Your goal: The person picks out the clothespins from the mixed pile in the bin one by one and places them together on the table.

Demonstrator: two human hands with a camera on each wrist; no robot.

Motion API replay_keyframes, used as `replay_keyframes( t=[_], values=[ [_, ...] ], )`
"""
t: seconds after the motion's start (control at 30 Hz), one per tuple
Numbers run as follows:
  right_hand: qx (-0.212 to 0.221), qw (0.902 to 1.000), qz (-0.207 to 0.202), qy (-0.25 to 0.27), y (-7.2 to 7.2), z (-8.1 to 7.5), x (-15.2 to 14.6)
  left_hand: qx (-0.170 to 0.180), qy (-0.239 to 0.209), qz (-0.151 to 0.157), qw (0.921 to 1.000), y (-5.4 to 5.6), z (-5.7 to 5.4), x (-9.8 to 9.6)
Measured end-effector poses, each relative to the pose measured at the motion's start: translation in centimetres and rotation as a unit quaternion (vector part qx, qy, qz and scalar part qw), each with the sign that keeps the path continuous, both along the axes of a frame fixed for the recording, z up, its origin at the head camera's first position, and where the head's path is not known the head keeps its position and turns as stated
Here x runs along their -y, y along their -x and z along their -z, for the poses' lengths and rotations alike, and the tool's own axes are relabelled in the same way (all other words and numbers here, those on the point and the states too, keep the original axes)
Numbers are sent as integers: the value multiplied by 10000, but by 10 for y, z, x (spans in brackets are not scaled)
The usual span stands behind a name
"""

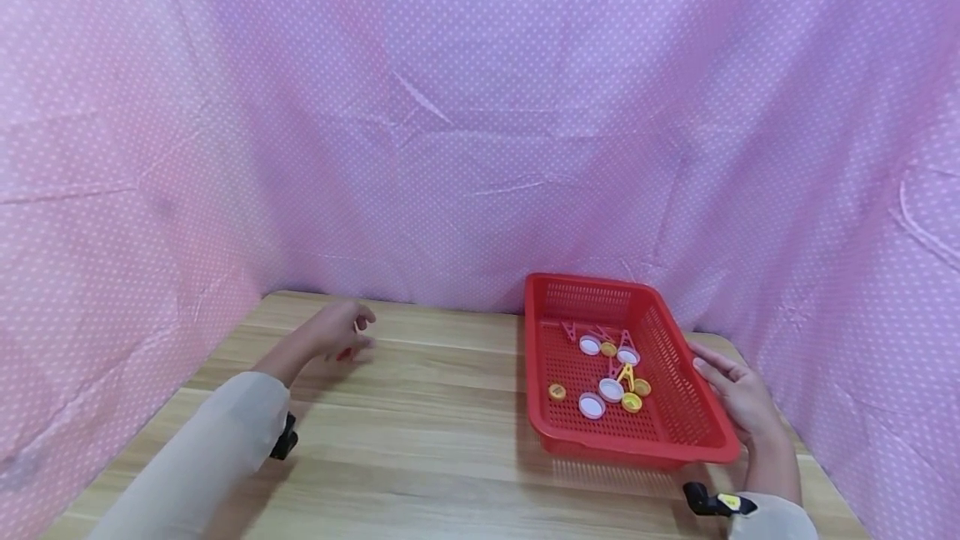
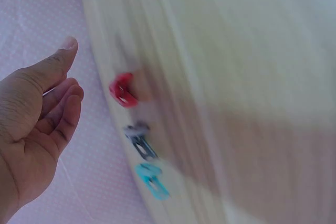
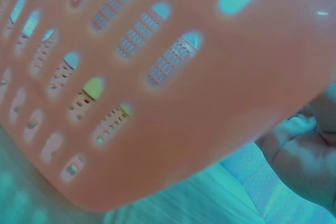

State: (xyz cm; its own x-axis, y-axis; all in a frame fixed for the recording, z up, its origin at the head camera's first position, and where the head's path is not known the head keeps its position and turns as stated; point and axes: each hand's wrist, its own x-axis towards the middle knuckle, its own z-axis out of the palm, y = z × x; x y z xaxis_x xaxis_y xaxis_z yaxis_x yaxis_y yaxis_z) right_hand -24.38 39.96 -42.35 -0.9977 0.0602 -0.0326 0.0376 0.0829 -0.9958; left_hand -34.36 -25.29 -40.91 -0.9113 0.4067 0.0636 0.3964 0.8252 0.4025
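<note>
My left hand (image 1: 341, 332) hovers over the left side of the table, fingers loosely bent and holding nothing. Close by it in the left wrist view lie a red clip (image 2: 124, 91), a dark grey clip (image 2: 140, 140) and a teal clip (image 2: 153, 180), in a row along the table edge and blurred. At the right, my right hand (image 1: 742, 398) holds the rim of a red plastic basket (image 1: 534, 357), thumb at the rim. Inside the basket are several white and yellow bottle caps (image 1: 611, 390), pink clips (image 1: 569, 331) and a yellow clip (image 1: 626, 375).
The wooden table (image 1: 420, 440) stretches between the left hand and the basket. A pink dotted curtain (image 1: 450, 148) hangs behind the table and along both sides. A black wrist camera (image 1: 285, 438) sits on the left sleeve.
</note>
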Motion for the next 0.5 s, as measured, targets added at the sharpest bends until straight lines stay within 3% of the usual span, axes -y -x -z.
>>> replay_keyframes(
  t=[0.1, 0.27, 0.5],
  values=[
    [-2, 10000, 11, 18, -1, 0, 0, -244, -21, 173, 9995, 6, -4, -12],
    [79, 9999, -3, 75, -1, 0, 0, -334, -112, 393, 9986, 15, -11, -35],
    [65, 10000, 18, 56, -1, -2, 1, -55, -40, 393, 9992, 23, -25, -71]
  ],
)
